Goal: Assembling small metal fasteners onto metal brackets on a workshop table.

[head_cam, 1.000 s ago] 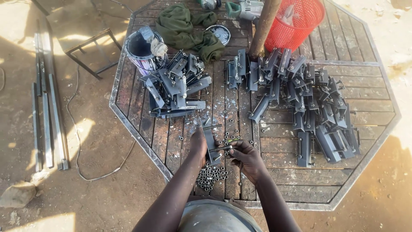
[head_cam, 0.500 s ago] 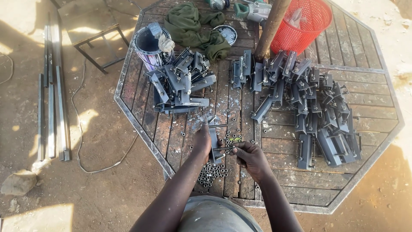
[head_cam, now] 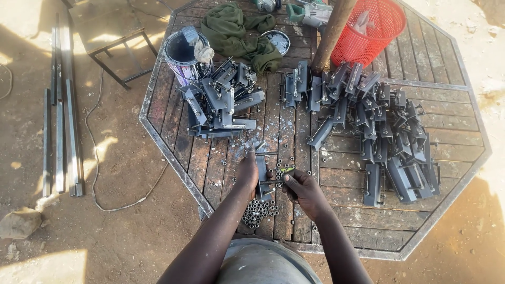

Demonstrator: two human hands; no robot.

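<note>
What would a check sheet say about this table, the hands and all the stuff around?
Surface: octagonal slatted table, metal rim, paint-spattered.
Job's things: grey metal bracket lying flat under both hands; loose nuts piled near the front edge.
Clutter: two heaps of brackets, paint can, green cloth, red basket, power tool, post.
Grippers: left hand presses the bracket; right hand pinches a small part beside it.
Cables: thin cord on the ground, left.
Surroundings: sandy ground, metal bars, a stone.
</note>
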